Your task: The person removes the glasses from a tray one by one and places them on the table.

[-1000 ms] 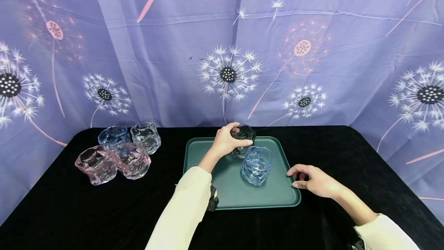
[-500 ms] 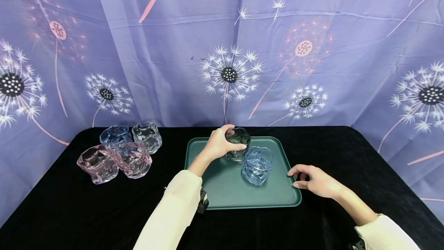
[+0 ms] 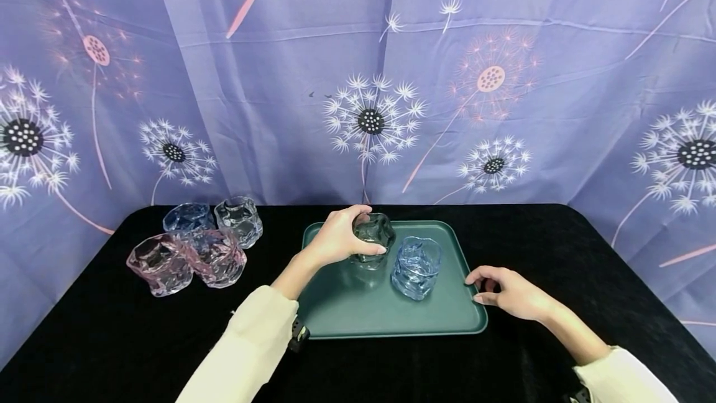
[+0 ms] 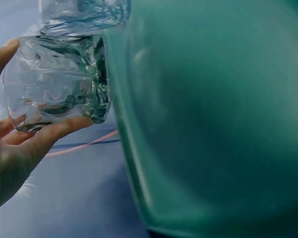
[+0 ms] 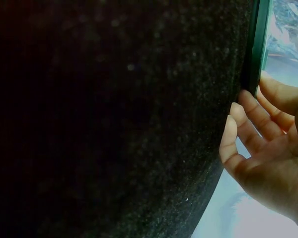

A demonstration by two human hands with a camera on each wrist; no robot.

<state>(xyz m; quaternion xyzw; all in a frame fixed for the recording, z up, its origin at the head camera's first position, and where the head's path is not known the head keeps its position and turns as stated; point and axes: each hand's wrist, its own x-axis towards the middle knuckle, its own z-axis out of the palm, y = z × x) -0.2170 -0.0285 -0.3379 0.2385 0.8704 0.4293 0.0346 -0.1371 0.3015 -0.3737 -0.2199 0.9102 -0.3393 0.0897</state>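
My left hand (image 3: 340,237) grips a smoky clear tumbler (image 3: 376,242) over the far part of the green tray (image 3: 386,322). In the left wrist view, fingers and thumb wrap the sides of this tumbler (image 4: 57,82), just past the tray rim (image 4: 134,173). A blue tumbler (image 3: 416,269) with a crinkled surface stands upright on the tray, right of the held one. My right hand (image 3: 506,291) touches the tray's right rim with thumb and index fingertips. Its other fingers are loosely bent, as the right wrist view shows beside the tray edge (image 5: 258,44).
At the table's far left stand two pink tumblers, one (image 3: 161,266) left of the other (image 3: 215,260). Behind them are a blue tumbler (image 3: 189,219) and a clear tumbler (image 3: 239,222). Black cloth (image 3: 537,229) covers the table, and a purple dandelion curtain (image 3: 291,79) hangs behind.
My left hand has carried the smoky tumbler leftward and slightly nearer, opening a gap from the blue tumbler on the tray. The right hand stays at the tray rim.
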